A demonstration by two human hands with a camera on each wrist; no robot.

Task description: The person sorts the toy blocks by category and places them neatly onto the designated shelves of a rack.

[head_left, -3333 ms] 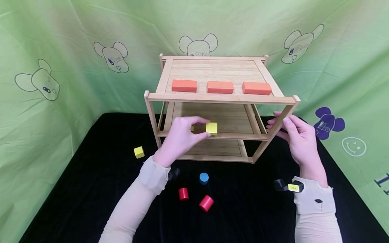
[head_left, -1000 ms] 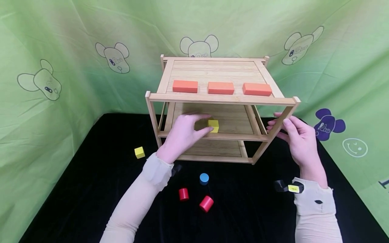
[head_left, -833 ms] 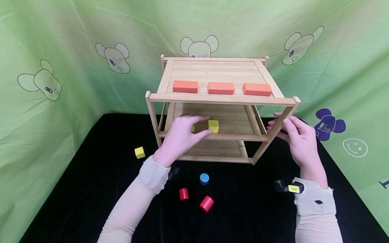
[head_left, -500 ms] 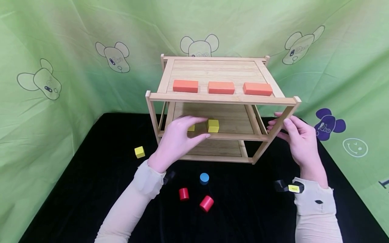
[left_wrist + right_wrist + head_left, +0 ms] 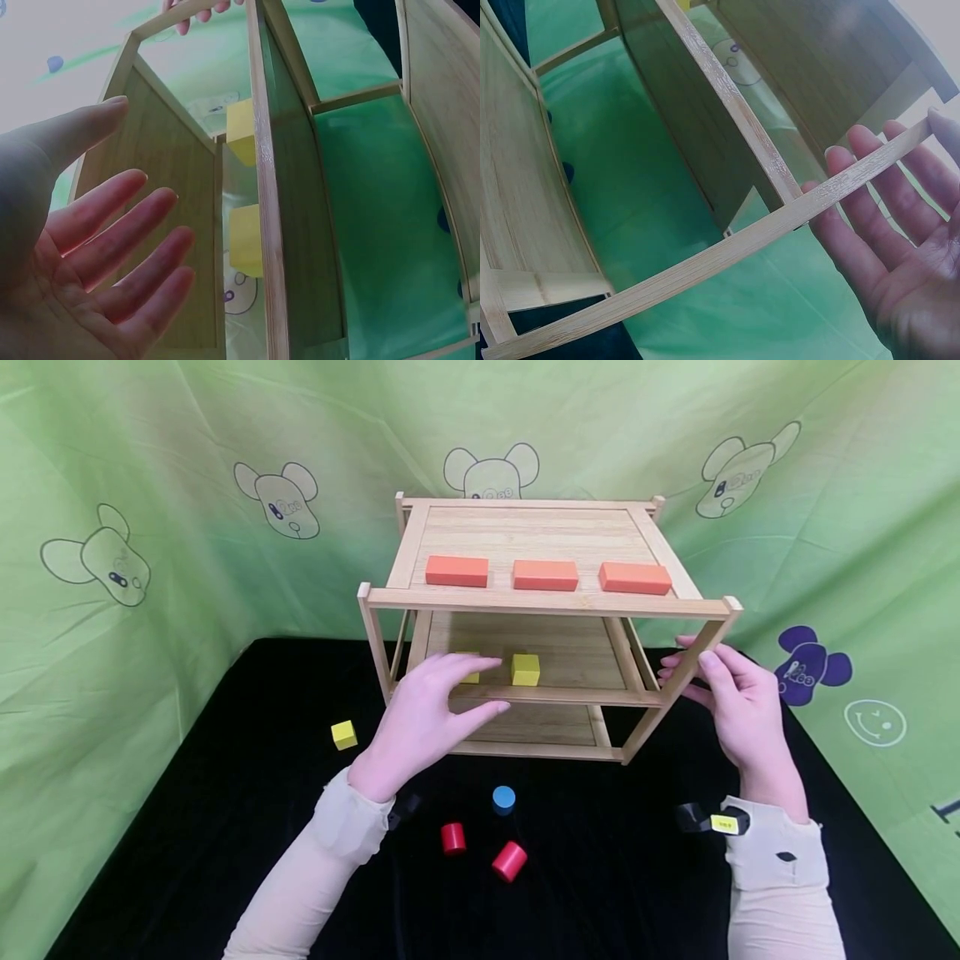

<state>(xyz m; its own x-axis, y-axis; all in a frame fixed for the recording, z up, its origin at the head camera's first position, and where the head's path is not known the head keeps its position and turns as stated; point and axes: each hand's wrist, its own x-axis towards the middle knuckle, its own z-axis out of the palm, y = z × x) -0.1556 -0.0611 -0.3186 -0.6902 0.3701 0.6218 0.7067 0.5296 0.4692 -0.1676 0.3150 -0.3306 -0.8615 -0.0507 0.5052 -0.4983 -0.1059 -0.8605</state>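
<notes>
Sitting on the middle tier of a pale three-tier wooden rack (image 5: 543, 602), a yellow cube (image 5: 525, 670) lies just beyond the fingertips of the left hand (image 5: 423, 714), apart from them. A second yellow cube (image 5: 246, 240) is partly hidden behind that hand in the head view; a third yellow cube (image 5: 344, 735) rests on the black cloth-covered worktop (image 5: 600, 877). The left grip is spread, thumb and fingers well parted, holding nothing. The right hand (image 5: 742, 702) grips the rack's right front post between thumb and fingers. Lettering on the green curtain's (image 5: 345, 410) mouse heads and the small yellow wrist label (image 5: 724, 824) is too small to read.
</notes>
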